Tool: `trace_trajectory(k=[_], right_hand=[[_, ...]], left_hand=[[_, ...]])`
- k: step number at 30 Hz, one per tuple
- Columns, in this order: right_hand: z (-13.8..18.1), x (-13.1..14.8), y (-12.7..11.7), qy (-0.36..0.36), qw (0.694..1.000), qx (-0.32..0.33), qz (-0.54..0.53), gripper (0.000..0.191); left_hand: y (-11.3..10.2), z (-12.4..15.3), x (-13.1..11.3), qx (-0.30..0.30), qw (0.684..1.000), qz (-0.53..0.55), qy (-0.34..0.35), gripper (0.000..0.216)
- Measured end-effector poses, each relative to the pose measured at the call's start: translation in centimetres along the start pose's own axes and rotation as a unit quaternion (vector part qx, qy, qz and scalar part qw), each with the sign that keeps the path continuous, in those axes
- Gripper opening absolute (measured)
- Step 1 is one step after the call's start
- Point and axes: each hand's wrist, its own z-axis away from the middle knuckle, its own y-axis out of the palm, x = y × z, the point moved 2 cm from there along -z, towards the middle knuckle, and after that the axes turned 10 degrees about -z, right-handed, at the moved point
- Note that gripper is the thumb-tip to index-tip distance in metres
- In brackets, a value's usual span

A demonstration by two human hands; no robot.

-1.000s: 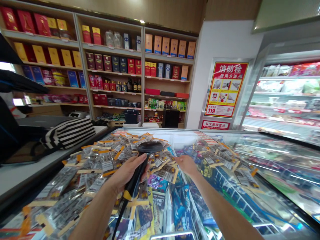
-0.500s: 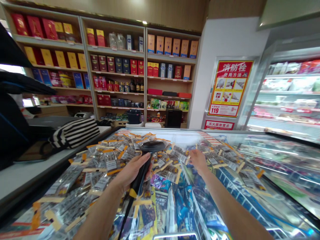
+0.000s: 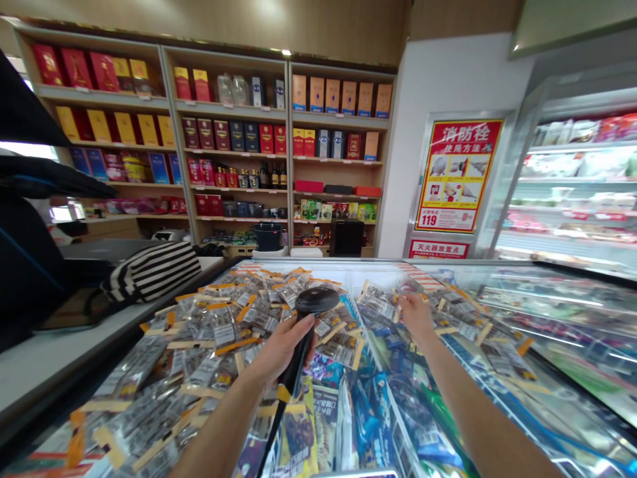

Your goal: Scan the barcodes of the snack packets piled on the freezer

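My left hand [image 3: 287, 348] is wrapped around the handle of a black barcode scanner [image 3: 316, 302], whose head points away from me and whose cord hangs toward the lower edge. My right hand [image 3: 415, 315] pinches the edge of a small clear packet [image 3: 377, 301] with a printed label, held above the freezer goods. Many similar packets [image 3: 219, 325] with tan and orange edges lie heaped on the left of the glass freezer top. A smaller group of these packets [image 3: 462, 312] lies to the right of my right hand.
Under and between the packets, the freezer holds colourful bags [image 3: 326, 418] and wire dividers. A striped black-and-white bag [image 3: 154, 269] rests on the left counter. Shelves of boxed bottles [image 3: 229, 133] line the back wall, beside a red poster [image 3: 458, 176].
My right hand has moved right with the packet, away from the heap. My left hand and the scanner have shifted slightly right and down.
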Motion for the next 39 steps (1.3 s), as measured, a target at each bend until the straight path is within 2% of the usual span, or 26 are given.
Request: trace_trajectory(k=[6,13,20,22,26,31,35,39], right_hand=[[-0.3,-0.1,-0.5,-0.046,0.997,-0.022,0.049,0.03],[-1.0,-0.5,-0.9,-0.055,0.996,-0.039,0.063,0.029],[-1.0,-0.1,-1.1,-0.063,0.995,-0.045,0.061,0.029],[-0.9,0.0,-1.2,-0.064,0.995,-0.048,0.058,0.029],[-0.9,0.3,-1.2,-0.059,0.995,-0.05,0.056,0.031],[-0.8,0.6,-1.0,-0.06,0.995,-0.046,0.059,0.031],[-0.5,0.9,-0.8,-0.073,0.995,-0.038,0.06,0.032],[-0.4,0.9,-0.8,-0.074,0.995,-0.039,0.057,0.034]], left_hand=[[-0.2,-0.1,0.1,0.021,1.0,-0.011,0.01,0.03],[0.1,0.4,0.0,0.083,0.995,-0.049,0.016,0.028],[0.1,0.9,-0.4,0.108,0.992,-0.06,0.023,0.027],[0.1,1.1,-0.5,0.104,0.993,-0.056,0.018,0.027],[0.1,1.3,-0.5,0.061,0.998,-0.019,0.011,0.026],[0.2,1.4,-0.7,0.095,0.995,-0.008,0.025,0.023],[-0.1,1.3,-0.6,0.091,0.995,0.007,0.034,0.023],[-0.6,0.9,-0.2,0.115,0.993,0.012,0.02,0.023]])
